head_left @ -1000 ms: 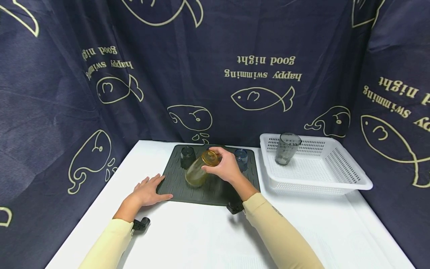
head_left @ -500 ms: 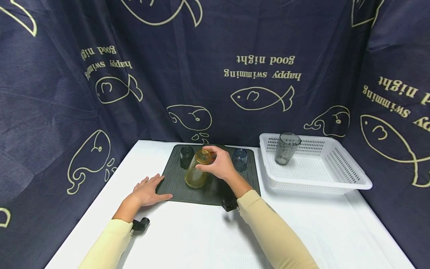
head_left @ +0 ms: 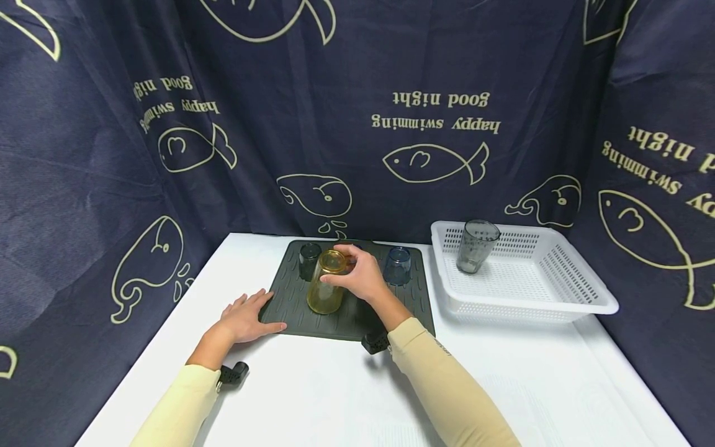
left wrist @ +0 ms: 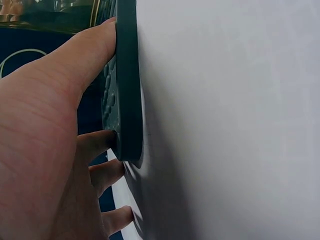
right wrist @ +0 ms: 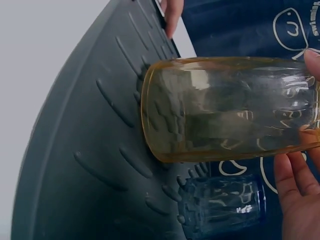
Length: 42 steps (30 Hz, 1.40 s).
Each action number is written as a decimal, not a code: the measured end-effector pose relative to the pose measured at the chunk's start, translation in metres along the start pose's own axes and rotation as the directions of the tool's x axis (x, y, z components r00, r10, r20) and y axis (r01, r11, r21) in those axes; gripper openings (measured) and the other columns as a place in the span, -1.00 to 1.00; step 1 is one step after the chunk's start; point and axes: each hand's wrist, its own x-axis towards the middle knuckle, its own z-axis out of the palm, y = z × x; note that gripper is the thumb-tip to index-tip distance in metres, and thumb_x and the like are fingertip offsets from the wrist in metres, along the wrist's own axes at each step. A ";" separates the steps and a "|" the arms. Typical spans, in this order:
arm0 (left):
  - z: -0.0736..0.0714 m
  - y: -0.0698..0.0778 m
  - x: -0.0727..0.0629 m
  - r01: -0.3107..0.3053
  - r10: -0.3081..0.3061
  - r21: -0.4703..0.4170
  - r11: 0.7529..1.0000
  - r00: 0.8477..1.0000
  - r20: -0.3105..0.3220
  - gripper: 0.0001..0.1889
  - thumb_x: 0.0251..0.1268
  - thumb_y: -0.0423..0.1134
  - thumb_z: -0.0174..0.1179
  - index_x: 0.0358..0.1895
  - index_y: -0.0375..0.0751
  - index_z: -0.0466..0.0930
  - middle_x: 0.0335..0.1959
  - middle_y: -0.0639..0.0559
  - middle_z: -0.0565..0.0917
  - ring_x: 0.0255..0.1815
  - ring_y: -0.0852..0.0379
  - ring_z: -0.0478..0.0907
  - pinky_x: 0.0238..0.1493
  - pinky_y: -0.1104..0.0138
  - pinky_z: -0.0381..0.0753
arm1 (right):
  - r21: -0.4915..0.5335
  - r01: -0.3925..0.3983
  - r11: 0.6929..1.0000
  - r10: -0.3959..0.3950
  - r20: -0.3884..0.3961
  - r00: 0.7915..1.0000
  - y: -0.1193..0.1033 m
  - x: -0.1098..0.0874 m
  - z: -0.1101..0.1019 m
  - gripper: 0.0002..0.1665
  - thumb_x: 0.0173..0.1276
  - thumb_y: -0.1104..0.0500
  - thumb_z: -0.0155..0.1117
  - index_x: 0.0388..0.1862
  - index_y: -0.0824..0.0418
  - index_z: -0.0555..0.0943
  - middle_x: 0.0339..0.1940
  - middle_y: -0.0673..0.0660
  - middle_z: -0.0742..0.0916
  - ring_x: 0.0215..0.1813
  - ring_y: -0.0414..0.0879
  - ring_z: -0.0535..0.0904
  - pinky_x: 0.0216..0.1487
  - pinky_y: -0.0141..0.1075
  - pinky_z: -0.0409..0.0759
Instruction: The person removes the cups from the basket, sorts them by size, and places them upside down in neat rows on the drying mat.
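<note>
An upside-down amber drinking glass stands nearly upright on the dark drying mat, its rim seeming to meet the ridges. My right hand grips it near the base, thumb in front and fingers behind. The right wrist view shows the clear amber wall from the side, with a blue glass beyond. At the mat's left corner my left hand rests with spread fingers, the thumb on the mat. A dark glass stands behind the amber one, and a blue glass to the right.
Right of the mat, a white perforated basket sits on the white table. A grey glass leans in its left corner. A navy curtain closes off the back and sides. Something bluish behind my right hand is mostly hidden.
My right hand has moved left, swinging the base of the tilted amber glass left until it stands nearly upright on the mat. The left hand has not moved.
</note>
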 end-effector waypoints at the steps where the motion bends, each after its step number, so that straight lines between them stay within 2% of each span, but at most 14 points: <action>1: 0.000 0.000 0.000 0.000 0.000 0.002 1.000 1.000 0.001 0.14 0.13 0.50 0.23 0.60 -0.23 0.16 0.63 -0.33 0.13 0.59 -0.60 -0.03 0.50 -0.45 -0.02 | 0.004 0.000 1.000 0.000 -0.001 1.000 0.000 0.000 0.001 -0.13 0.02 0.03 0.72 0.34 0.09 0.59 0.17 0.04 0.73 0.03 -0.06 0.64 0.08 -0.23 0.68; 10: 0.001 -0.003 0.002 0.006 -0.006 0.011 1.000 1.000 0.004 0.15 0.12 0.52 0.22 0.62 -0.20 0.14 0.65 -0.30 0.11 0.60 -0.58 -0.05 0.53 -0.43 -0.06 | 0.027 -0.012 1.000 0.013 -0.026 1.000 0.000 -0.003 0.010 -0.19 0.02 0.00 0.72 0.28 0.07 0.62 0.14 0.03 0.73 0.05 -0.06 0.65 0.14 -0.22 0.67; 17: 0.001 -0.003 0.002 -0.002 0.002 0.011 1.000 1.000 0.003 0.14 0.13 0.52 0.22 0.60 -0.22 0.16 0.63 -0.33 0.14 0.58 -0.60 -0.03 0.51 -0.45 -0.04 | 0.085 -0.019 0.996 0.021 -0.027 0.999 0.002 -0.006 0.013 -0.23 0.06 0.04 0.70 0.29 0.01 0.62 0.11 0.00 0.75 0.00 -0.09 0.68 0.05 -0.24 0.70; 26: 0.000 -0.001 0.001 -0.003 0.003 0.006 1.000 1.000 0.000 0.10 0.16 0.46 0.24 0.60 -0.23 0.17 0.63 -0.33 0.14 0.58 -0.61 -0.02 0.49 -0.47 -0.01 | 0.103 0.003 0.995 0.002 -0.047 0.999 0.003 -0.005 0.018 -0.22 0.04 0.07 0.72 0.28 0.07 0.62 0.11 0.05 0.76 0.06 -0.02 0.70 0.12 -0.23 0.73; 30: 0.000 0.001 0.001 -0.002 0.002 0.002 1.000 1.000 0.000 0.10 0.16 0.46 0.25 0.60 -0.22 0.17 0.63 -0.33 0.15 0.58 -0.61 -0.02 0.48 -0.48 -0.01 | 0.118 0.011 0.993 -0.006 -0.038 0.999 0.004 -0.004 0.019 -0.22 0.07 0.07 0.70 0.30 0.09 0.61 0.11 0.07 0.76 0.08 -0.02 0.71 0.15 -0.24 0.72; 37: 0.001 0.001 0.001 -0.002 0.002 0.017 1.000 1.000 -0.002 0.11 0.16 0.47 0.25 0.60 -0.21 0.17 0.63 -0.32 0.15 0.57 -0.61 -0.01 0.48 -0.47 0.00 | 0.120 0.008 0.993 -0.007 -0.008 1.000 0.004 -0.005 0.019 -0.13 0.11 0.07 0.67 0.41 0.16 0.55 0.24 0.08 0.73 0.15 0.03 0.70 0.22 -0.15 0.69; 42: 0.001 0.000 0.002 -0.001 0.001 0.008 1.000 1.000 -0.003 0.11 0.15 0.48 0.24 0.60 -0.23 0.17 0.63 -0.34 0.14 0.58 -0.62 -0.02 0.49 -0.47 -0.02 | 0.130 0.001 0.991 -0.001 -0.005 1.000 0.003 -0.006 0.019 -0.15 0.13 0.07 0.66 0.41 0.14 0.55 0.22 0.08 0.73 0.11 0.01 0.70 0.19 -0.12 0.70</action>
